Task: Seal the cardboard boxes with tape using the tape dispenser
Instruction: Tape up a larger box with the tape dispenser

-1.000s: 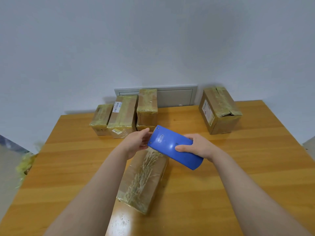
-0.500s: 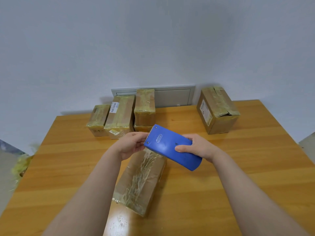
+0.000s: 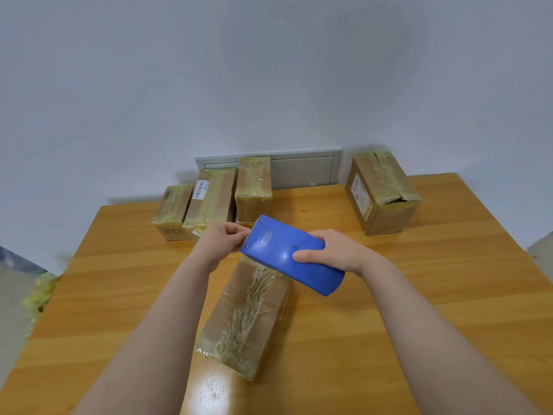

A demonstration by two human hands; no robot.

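Note:
A blue tape dispenser [image 3: 287,253] hangs above the far end of a long cardboard box [image 3: 245,319] lying in the middle of the table. My right hand [image 3: 335,250] grips the dispenser's body from the right. My left hand [image 3: 221,241] is at the dispenser's toothed front edge, fingers pinched there on the tape end, which is too thin to see clearly. The box top carries wrinkled clear tape along its length.
Three taped boxes [image 3: 209,202] stand in a row at the table's back left. A larger box [image 3: 383,193] with a torn taped top sits at the back right. The wooden table [image 3: 449,295] meets a wall with a grey panel [image 3: 302,169].
The dispenser and both hands have shifted slightly left and up in view; my left fingers have closed in at the toothed edge. The box below has stayed where it lay.

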